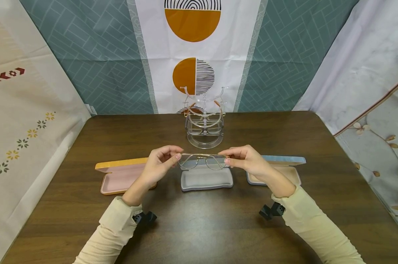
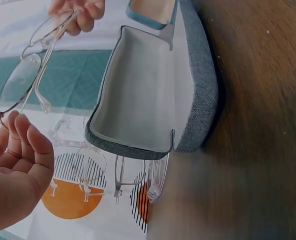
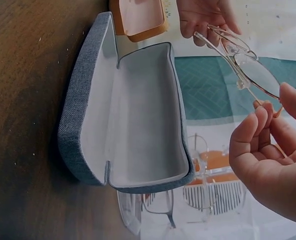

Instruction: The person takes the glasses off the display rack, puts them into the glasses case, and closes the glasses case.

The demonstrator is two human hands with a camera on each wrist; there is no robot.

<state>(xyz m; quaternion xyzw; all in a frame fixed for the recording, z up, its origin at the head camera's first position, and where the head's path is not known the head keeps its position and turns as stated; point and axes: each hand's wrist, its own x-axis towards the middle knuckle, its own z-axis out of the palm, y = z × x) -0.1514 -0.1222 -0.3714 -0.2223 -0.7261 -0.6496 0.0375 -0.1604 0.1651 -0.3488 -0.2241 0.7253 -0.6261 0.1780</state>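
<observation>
A pair of thin gold wire-rimmed glasses hangs in the air between both hands. My left hand pinches its left end and my right hand pinches its right end. Just below and in front lies an open grey glasses case with a pale lining and nothing in it.
An open case with a pink lining and orange lid lies at the left, an open case with a blue lid at the right. A clear display stand holding more glasses stands behind. All rest on a dark wooden table.
</observation>
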